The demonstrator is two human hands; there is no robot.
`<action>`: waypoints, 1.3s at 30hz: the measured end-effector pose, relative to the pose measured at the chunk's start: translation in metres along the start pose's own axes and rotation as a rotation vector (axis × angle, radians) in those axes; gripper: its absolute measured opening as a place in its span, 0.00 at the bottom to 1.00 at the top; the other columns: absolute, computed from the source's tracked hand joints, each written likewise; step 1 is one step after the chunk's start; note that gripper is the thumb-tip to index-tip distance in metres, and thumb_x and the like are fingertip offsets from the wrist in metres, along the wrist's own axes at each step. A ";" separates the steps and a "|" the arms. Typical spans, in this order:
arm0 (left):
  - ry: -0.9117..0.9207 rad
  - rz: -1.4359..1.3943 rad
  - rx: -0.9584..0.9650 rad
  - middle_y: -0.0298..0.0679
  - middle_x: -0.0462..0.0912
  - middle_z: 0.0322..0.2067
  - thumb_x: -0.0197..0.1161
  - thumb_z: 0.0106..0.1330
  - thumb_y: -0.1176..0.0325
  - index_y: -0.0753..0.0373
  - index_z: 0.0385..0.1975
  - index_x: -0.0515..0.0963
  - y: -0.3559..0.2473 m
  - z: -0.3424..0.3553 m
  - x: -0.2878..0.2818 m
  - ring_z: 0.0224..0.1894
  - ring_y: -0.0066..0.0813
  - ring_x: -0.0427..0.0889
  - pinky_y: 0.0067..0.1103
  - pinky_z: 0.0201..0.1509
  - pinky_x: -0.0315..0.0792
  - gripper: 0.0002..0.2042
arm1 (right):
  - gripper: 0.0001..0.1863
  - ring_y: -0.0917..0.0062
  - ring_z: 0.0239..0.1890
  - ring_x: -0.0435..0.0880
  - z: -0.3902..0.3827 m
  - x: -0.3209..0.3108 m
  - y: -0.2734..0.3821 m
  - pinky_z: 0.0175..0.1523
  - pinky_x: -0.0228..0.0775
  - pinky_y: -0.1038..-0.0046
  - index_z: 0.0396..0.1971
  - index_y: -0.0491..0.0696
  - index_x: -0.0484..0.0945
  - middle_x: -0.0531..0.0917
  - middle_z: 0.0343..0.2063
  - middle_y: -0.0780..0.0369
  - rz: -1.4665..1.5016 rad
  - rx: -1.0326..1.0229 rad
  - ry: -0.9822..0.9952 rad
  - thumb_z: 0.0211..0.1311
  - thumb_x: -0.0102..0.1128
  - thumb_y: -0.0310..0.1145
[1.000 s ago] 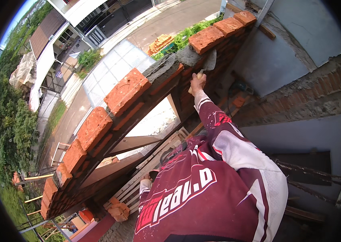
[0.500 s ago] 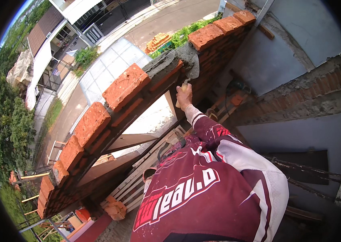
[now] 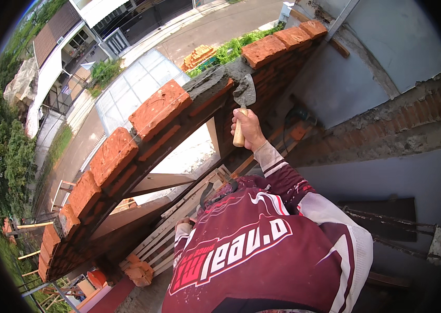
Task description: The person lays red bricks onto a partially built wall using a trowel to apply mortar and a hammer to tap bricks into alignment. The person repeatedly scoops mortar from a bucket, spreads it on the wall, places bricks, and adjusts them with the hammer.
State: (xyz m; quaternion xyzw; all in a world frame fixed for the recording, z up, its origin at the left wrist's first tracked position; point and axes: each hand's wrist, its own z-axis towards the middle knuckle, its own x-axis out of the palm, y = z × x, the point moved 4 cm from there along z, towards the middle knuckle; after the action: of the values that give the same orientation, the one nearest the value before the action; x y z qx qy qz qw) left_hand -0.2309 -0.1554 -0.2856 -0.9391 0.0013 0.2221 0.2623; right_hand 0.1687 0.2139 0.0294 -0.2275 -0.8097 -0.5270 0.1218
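My right hand (image 3: pixel 251 129) is closed round the wooden handle of a trowel (image 3: pixel 245 93). Its grey metal blade points up, against the inner edge of the brick wall (image 3: pixel 160 110), beside a bed of wet mortar (image 3: pixel 211 82). That mortar fills a gap in the top course, between a red brick on the left and several bricks to the right. My left arm hangs low near the wooden slats, where the end of the sleeve and a bit of my left hand (image 3: pixel 185 221) show beside my shirt. Its fingers are hidden.
Beneath the wall lie wooden slats (image 3: pixel 171 229) and a few loose bricks (image 3: pixel 139 272). A string runs along the top course. Beyond the wall are a street (image 3: pixel 204 31), a stack of orange bricks (image 3: pixel 198 56) and green plants. A grey panel wall (image 3: pixel 387 41) rises on the right.
The trowel and my right hand have come back slightly from the mortar, and the handle now shows fully. My left sleeve end has come into view beside my shirt.
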 end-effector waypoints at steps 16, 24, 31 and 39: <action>0.000 -0.008 -0.001 0.38 0.82 0.29 0.66 0.65 0.55 0.63 0.41 0.80 0.024 -0.010 0.022 0.29 0.26 0.79 0.32 0.32 0.76 0.17 | 0.22 0.48 0.50 0.79 0.037 0.002 0.087 0.53 0.72 0.50 0.54 0.47 0.69 0.80 0.46 0.48 -1.476 -0.553 -0.268 0.64 0.57 0.40; 0.014 0.012 0.002 0.38 0.82 0.29 0.66 0.64 0.56 0.64 0.41 0.80 0.026 -0.008 0.027 0.30 0.27 0.80 0.32 0.33 0.77 0.17 | 0.20 0.46 0.44 0.83 -0.006 0.049 0.100 0.49 0.75 0.49 0.51 0.44 0.69 0.82 0.40 0.47 -1.701 -0.541 -0.037 0.65 0.57 0.39; 0.018 0.016 0.012 0.39 0.82 0.29 0.66 0.64 0.56 0.64 0.40 0.81 0.023 -0.004 0.027 0.31 0.27 0.80 0.32 0.34 0.77 0.16 | 0.22 0.51 0.53 0.82 0.015 0.047 0.107 0.56 0.76 0.57 0.50 0.36 0.71 0.82 0.48 0.44 -1.803 -0.302 -0.121 0.59 0.60 0.33; 0.026 0.013 0.004 0.39 0.83 0.30 0.66 0.64 0.56 0.65 0.40 0.81 0.021 -0.006 0.033 0.32 0.27 0.80 0.32 0.36 0.77 0.16 | 0.18 0.49 0.49 0.82 0.017 0.031 0.111 0.54 0.74 0.52 0.47 0.42 0.73 0.83 0.44 0.46 -1.814 -0.369 -0.115 0.65 0.58 0.41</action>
State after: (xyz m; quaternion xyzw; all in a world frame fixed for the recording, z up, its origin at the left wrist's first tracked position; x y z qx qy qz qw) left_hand -0.2014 -0.1731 -0.3049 -0.9413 0.0109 0.2117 0.2626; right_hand 0.1975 0.2751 0.1242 0.4516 -0.5858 -0.5292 -0.4158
